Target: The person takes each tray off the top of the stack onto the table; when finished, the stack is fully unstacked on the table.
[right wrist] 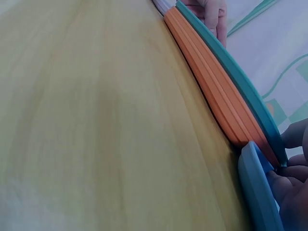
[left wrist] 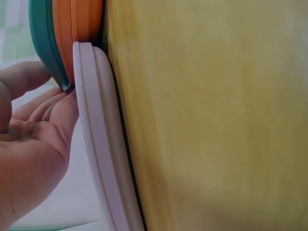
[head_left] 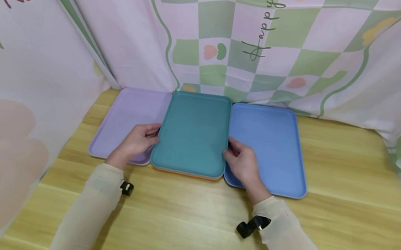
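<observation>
A teal tray (head_left: 193, 134) lies on top of an orange tray (head_left: 186, 174), whose edge shows below it; layered orange edges (left wrist: 79, 24) appear in the left wrist view, and I cannot tell if they belong to one tray or more. My left hand (head_left: 134, 141) pinches the teal tray's left rim, thumb above and fingers underneath, over a lilac tray (head_left: 131, 111). My right hand (head_left: 244, 163) pinches the right rim the same way, above a blue tray (head_left: 270, 147). In the right wrist view, a thin gap separates teal from orange near the fingers (right wrist: 284, 185).
Lilac and blue trays flank the stack closely on a wooden table (head_left: 180, 223). Behind them hangs a checked curtain (head_left: 246, 34), touching the table's back edge. Another printed curtain (head_left: 20, 76) borders the left side. Black wrist cameras (head_left: 245, 229) stick out from the sleeves.
</observation>
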